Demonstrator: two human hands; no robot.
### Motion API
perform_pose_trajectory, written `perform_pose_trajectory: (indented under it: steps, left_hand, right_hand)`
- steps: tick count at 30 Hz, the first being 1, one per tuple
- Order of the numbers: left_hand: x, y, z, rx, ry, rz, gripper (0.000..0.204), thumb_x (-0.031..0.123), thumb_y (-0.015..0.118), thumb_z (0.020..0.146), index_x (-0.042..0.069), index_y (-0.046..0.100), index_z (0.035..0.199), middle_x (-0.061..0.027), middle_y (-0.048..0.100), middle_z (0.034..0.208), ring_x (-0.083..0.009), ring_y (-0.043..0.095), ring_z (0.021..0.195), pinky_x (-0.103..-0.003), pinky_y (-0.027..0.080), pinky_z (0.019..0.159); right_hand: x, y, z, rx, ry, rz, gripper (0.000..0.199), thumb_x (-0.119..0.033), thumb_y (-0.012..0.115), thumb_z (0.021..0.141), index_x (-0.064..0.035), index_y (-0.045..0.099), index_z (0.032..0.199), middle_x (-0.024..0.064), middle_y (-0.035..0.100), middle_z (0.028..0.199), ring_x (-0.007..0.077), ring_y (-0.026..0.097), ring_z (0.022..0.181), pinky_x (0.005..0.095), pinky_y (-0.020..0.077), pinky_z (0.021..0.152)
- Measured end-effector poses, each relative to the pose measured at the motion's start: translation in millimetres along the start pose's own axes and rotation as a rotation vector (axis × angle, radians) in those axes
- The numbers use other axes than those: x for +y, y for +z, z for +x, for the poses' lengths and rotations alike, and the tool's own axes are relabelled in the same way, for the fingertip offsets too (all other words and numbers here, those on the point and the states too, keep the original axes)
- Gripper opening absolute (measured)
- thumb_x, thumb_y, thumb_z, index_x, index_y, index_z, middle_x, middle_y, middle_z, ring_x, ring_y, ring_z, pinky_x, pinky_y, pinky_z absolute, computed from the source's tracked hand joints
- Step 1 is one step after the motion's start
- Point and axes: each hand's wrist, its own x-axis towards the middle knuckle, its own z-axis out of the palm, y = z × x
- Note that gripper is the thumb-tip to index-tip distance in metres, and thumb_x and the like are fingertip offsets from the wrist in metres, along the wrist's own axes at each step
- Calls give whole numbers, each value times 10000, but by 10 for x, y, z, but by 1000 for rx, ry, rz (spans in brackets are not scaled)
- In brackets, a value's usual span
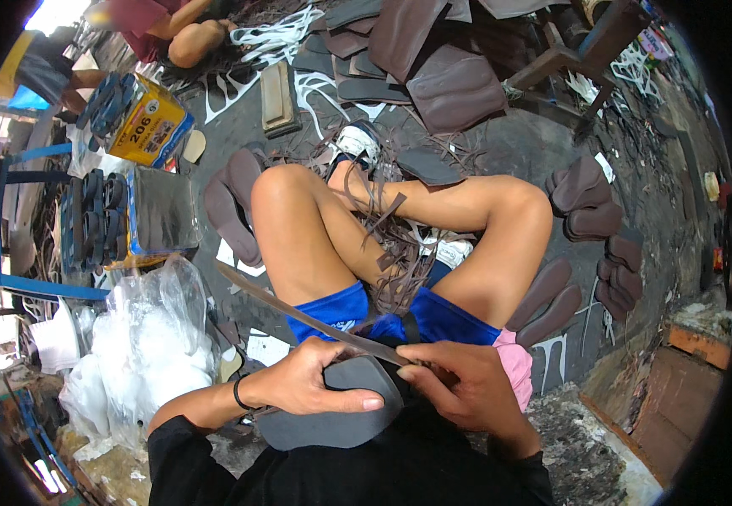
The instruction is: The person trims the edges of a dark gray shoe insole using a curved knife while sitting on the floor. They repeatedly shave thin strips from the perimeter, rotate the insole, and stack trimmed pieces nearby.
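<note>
Nearby: plastic bag (151,337) L, soles (589,207) R.

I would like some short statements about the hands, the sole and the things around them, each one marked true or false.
1. The left hand rests on a dark grey sole. True.
2. A long blade lies across the top edge of the sole. True.
3. The right hand is far from the sole, on the floor. False: its fingers touch the sole's top edge, by the blade.
4. A bundle of white plastic bags lies to the person's right. False: it lies to the left.
5. Brown soles are stacked on the floor to the right. True.
6. The person wears red shorts. False: the shorts are blue.
</note>
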Motion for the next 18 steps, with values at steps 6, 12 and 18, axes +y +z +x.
perform_pose_trajectory:
  steps: [6, 12, 18]
  left_hand:
    - [-199, -552, -72, 868, 103, -63, 254, 224, 693, 923, -12, 660, 1011, -51, 683, 924, -152, 657, 780, -307, 536, 702]
    - [-150, -133, 935, 756, 208, -668, 411, 97, 662, 918, 36, 525, 1301, -122, 639, 1194, -235, 658, 1073, -368, 539, 967]
    - [-382, 195, 1105, 558, 157, -1221, 378, 92, 587, 971, -28, 483, 1315, -159, 610, 1265, -253, 624, 1166, -398, 529, 1031]
  right_hand:
    - [114, -54, 99, 403, 57, 410, 249, -166, 678, 950, -1, 679, 1136, 71, 723, 904, 66, 597, 679, 227, 473, 597]
    - [394, -114, 7, 687, 7, 395, 270, -157, 645, 973, 36, 639, 1162, 94, 721, 967, 88, 621, 738, 227, 499, 662]
    - [494, 52, -341, 692, 46, -135, 280, -97, 750, 868, 32, 682, 1107, 97, 688, 838, 81, 543, 608, 230, 439, 560]
